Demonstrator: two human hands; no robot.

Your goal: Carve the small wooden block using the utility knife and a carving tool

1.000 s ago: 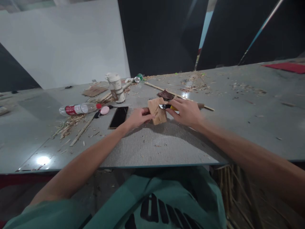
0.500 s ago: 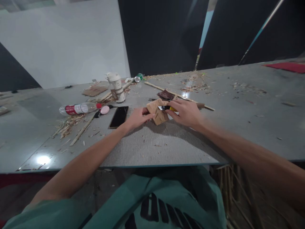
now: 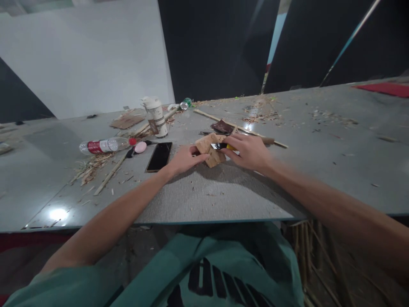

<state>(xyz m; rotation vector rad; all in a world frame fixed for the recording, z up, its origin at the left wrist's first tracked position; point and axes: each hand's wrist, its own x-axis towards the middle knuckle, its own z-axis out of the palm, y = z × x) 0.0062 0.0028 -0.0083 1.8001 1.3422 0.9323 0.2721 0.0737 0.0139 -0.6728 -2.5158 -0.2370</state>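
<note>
My left hand [image 3: 186, 160] grips the left side of a light wooden block [image 3: 213, 159], which is tilted just above the table in the middle of the view. Closed around the yellow and black handle of a utility knife [image 3: 223, 146] is my right hand [image 3: 247, 150], at the block's right side. The knife's short blade points left and lies over the block's upper face; whether it touches the wood cannot be told. A black phone [image 3: 160, 157] lies to the left of my left hand.
On the grey table [image 3: 204, 200], a plastic bottle [image 3: 101, 146], a pink round object [image 3: 140, 147] and a white cup [image 3: 156, 116] are at left. Beyond the block are a brown piece [image 3: 222, 126] and a long wooden strip [image 3: 211, 116]. Wood shavings [image 3: 92, 168] are scattered about.
The knife blade has shifted slightly left over the block and shows more clearly. My right hand has moved a little to the left; my left hand has barely moved.
</note>
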